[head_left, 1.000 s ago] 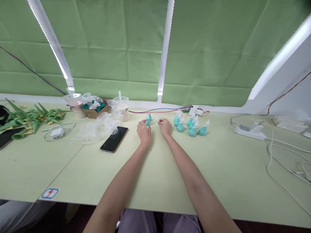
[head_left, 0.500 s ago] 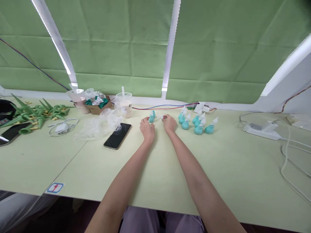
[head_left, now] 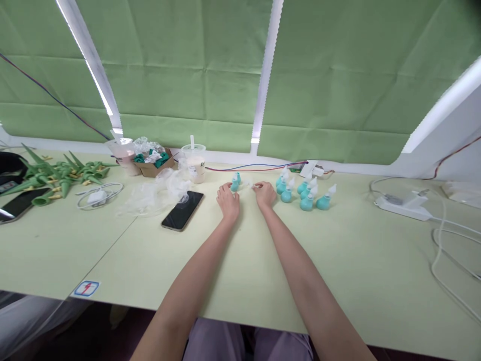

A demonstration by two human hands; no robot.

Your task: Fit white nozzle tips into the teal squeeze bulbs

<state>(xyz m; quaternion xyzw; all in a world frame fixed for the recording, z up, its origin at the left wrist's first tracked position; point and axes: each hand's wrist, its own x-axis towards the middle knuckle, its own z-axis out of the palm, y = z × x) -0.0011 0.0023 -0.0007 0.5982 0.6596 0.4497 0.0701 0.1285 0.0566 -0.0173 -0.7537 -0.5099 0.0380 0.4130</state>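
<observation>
My left hand (head_left: pixel 228 201) rests on the table with its fingers closed around a small teal bulb (head_left: pixel 234 186). Just behind that bulb stands another teal bulb (head_left: pixel 238 177), with no white tip visible on it. My right hand (head_left: pixel 266 195) pinches a small whitish translucent tip (head_left: pixel 253 186), apart from the bulb in my left hand. More whitish pieces (head_left: pixel 246 184) lie between the two hands, too small to make out well. To the right of my right hand stand several teal bulbs (head_left: pixel 306 202) with white pointed tips fitted on top.
Left of my hands lie a phone (head_left: pixel 183 210), a crumpled clear plastic bag (head_left: pixel 154 194), a drink cup (head_left: pixel 194 168) and a cardboard box (head_left: pixel 152 170) of scraps. Green spiky parts (head_left: pixel 60 175) are piled far left. A power strip (head_left: pixel 404 206) with cables lies right.
My right hand has shifted slightly to the right, with the whitish tip at its fingertips. My left hand stays at the teal bulb. The view has moved a little.
</observation>
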